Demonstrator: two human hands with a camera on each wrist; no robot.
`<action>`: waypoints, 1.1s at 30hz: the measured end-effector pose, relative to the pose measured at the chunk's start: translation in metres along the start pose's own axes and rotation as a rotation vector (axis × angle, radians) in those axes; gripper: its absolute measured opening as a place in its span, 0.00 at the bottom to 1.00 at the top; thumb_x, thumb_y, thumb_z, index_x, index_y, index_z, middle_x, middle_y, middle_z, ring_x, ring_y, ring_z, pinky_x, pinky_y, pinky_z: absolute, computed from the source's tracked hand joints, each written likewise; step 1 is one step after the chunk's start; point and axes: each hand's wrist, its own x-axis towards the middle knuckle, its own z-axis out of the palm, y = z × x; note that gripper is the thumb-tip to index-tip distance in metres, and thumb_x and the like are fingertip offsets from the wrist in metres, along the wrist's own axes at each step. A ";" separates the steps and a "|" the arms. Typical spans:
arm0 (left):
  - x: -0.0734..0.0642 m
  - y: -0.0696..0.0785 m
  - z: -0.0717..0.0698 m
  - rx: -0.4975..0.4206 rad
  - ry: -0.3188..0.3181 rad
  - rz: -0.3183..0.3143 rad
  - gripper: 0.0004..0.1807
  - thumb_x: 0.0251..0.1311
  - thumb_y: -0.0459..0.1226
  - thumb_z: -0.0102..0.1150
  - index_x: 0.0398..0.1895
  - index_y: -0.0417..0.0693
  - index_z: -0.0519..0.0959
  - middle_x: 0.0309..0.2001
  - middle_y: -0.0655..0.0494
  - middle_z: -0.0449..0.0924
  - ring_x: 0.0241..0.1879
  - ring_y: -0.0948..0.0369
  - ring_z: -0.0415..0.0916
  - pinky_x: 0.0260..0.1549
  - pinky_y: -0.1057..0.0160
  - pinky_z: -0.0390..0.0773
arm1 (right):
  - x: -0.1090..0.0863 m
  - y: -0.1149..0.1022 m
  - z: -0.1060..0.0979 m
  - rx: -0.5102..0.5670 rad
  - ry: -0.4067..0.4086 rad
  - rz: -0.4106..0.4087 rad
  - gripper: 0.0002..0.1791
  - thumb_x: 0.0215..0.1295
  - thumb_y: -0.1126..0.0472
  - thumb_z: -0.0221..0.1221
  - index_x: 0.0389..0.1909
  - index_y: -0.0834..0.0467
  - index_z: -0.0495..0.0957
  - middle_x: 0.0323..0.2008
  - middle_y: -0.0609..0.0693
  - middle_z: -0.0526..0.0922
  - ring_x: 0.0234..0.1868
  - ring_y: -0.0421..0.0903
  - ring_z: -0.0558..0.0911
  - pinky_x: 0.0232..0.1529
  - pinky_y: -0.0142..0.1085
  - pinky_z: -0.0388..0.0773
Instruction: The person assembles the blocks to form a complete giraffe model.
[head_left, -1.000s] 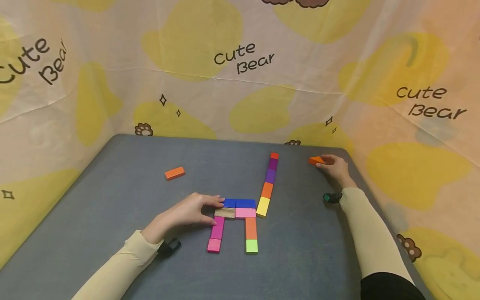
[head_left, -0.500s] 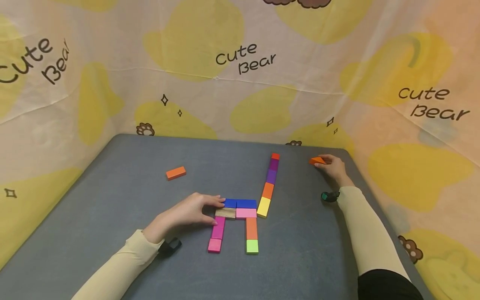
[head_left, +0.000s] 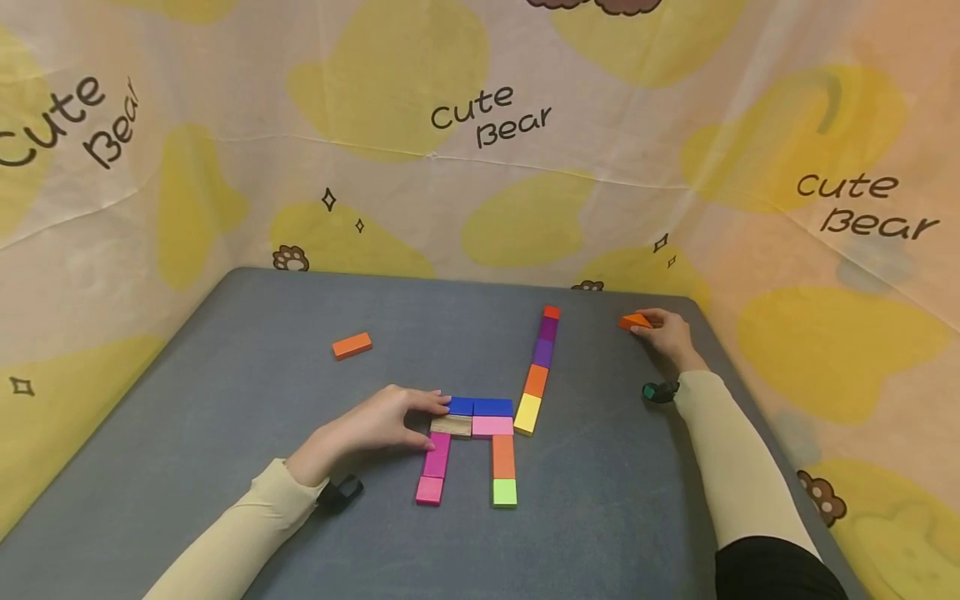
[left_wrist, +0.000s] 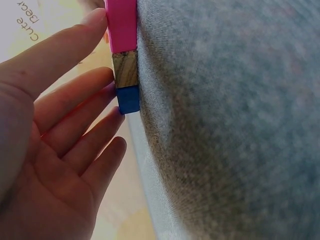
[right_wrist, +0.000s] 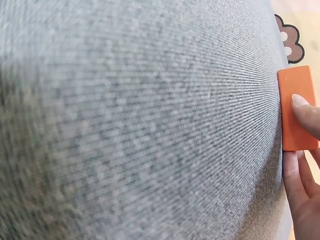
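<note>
At the left end of the block arrangement, my left hand (head_left: 386, 425) rests with relaxed fingers. In the left wrist view its thumb touches the magenta block (left_wrist: 122, 25), and its fingertips lie along the wood-grain block (left_wrist: 125, 68) and a blue block (left_wrist: 128, 99). A second blue block (head_left: 492, 407) and a pink block (head_left: 492, 426) continue the rows rightward. Near the table's far right corner, my right hand (head_left: 670, 337) pinches an orange block (right_wrist: 294, 112), thumb on its face and fingers at its lower end.
An orange block (head_left: 352, 346) lies apart at the back left. A slanted line runs from a yellow block (head_left: 527, 414) up to a red one (head_left: 552, 312). An orange block (head_left: 503, 457) and a green block (head_left: 505, 492) point toward the front. Printed cloth walls (head_left: 420, 200) border the grey table (head_left: 600, 517).
The right forearm has shifted slightly left, with the orange block still pinched. The left hand and the arranged blocks stay in place.
</note>
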 end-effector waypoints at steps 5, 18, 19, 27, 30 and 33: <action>0.000 0.000 0.000 0.005 0.002 0.003 0.30 0.47 0.47 0.71 0.57 0.55 0.78 0.60 0.60 0.75 0.65 0.61 0.67 0.60 0.51 0.69 | 0.000 -0.001 0.000 -0.001 0.010 -0.003 0.27 0.65 0.55 0.59 0.62 0.63 0.69 0.59 0.67 0.73 0.59 0.64 0.71 0.60 0.56 0.65; 0.001 -0.003 0.001 0.013 0.013 0.018 0.30 0.47 0.49 0.71 0.57 0.54 0.79 0.59 0.61 0.76 0.65 0.61 0.67 0.59 0.52 0.70 | 0.004 -0.020 0.002 -0.041 -0.025 -0.077 0.28 0.65 0.54 0.59 0.63 0.62 0.70 0.57 0.65 0.75 0.58 0.62 0.73 0.54 0.53 0.71; 0.001 -0.003 0.001 0.013 0.014 0.018 0.30 0.47 0.48 0.71 0.57 0.54 0.79 0.59 0.61 0.76 0.65 0.61 0.67 0.59 0.52 0.70 | 0.004 -0.022 0.003 -0.043 -0.026 -0.083 0.28 0.65 0.54 0.59 0.63 0.62 0.70 0.57 0.65 0.76 0.57 0.61 0.74 0.53 0.52 0.72; 0.001 -0.001 0.001 0.013 0.010 0.008 0.30 0.47 0.47 0.72 0.56 0.54 0.79 0.60 0.60 0.76 0.65 0.61 0.67 0.60 0.52 0.69 | 0.010 -0.033 0.009 -0.068 -0.039 -0.117 0.27 0.64 0.56 0.60 0.61 0.63 0.71 0.56 0.66 0.76 0.55 0.62 0.76 0.51 0.51 0.74; 0.001 -0.001 0.000 0.015 0.011 0.008 0.30 0.47 0.47 0.72 0.56 0.54 0.79 0.60 0.60 0.76 0.65 0.61 0.67 0.60 0.52 0.69 | 0.011 -0.038 0.012 -0.056 -0.046 -0.116 0.26 0.64 0.56 0.60 0.61 0.62 0.72 0.56 0.65 0.76 0.55 0.62 0.76 0.52 0.52 0.74; 0.001 -0.001 0.000 0.016 0.011 0.012 0.30 0.47 0.48 0.72 0.56 0.54 0.79 0.59 0.61 0.76 0.65 0.61 0.67 0.60 0.52 0.69 | 0.013 -0.042 0.014 -0.050 -0.052 -0.127 0.25 0.64 0.56 0.60 0.60 0.61 0.73 0.57 0.64 0.76 0.55 0.62 0.76 0.54 0.53 0.73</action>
